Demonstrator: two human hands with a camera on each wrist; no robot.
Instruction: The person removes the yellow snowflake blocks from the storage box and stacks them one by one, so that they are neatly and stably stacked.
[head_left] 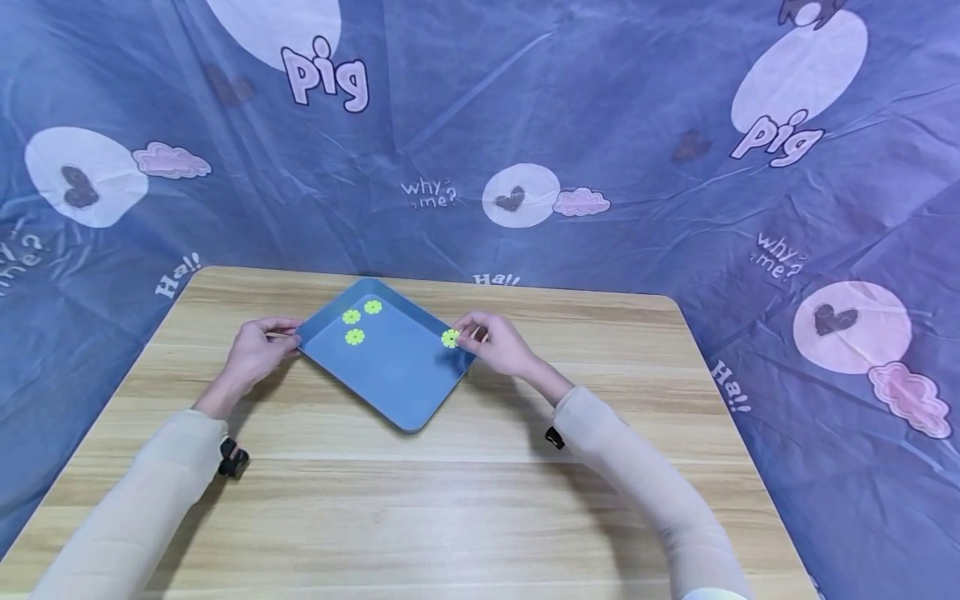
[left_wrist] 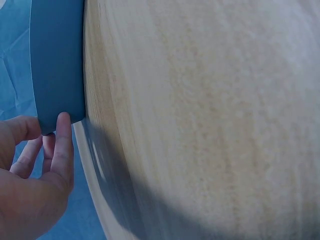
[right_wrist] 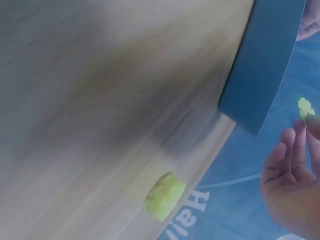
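Note:
A shallow blue tray (head_left: 397,375) lies turned at an angle on the table. Its left corner is pinched by my left hand (head_left: 258,350), thumb against one side in the left wrist view. Three yellow-green flower-shaped pieces (head_left: 355,337) lie apart inside the tray, towards its far left part. Between thumb and fingertips, my right hand (head_left: 498,343) holds another flower-shaped piece (head_left: 449,338) over the tray's right corner. In the right wrist view that held piece (right_wrist: 304,106) is seen from a slant, with the tray's side wall (right_wrist: 265,65) nearby.
The right wrist view shows a thick yellow-green object (right_wrist: 165,196), blurred, on the table beyond the tray; the head view does not show it. A wooden table (head_left: 450,517) spreads around the tray. Printed blue cloth (head_left: 450,100) hangs behind and at the sides.

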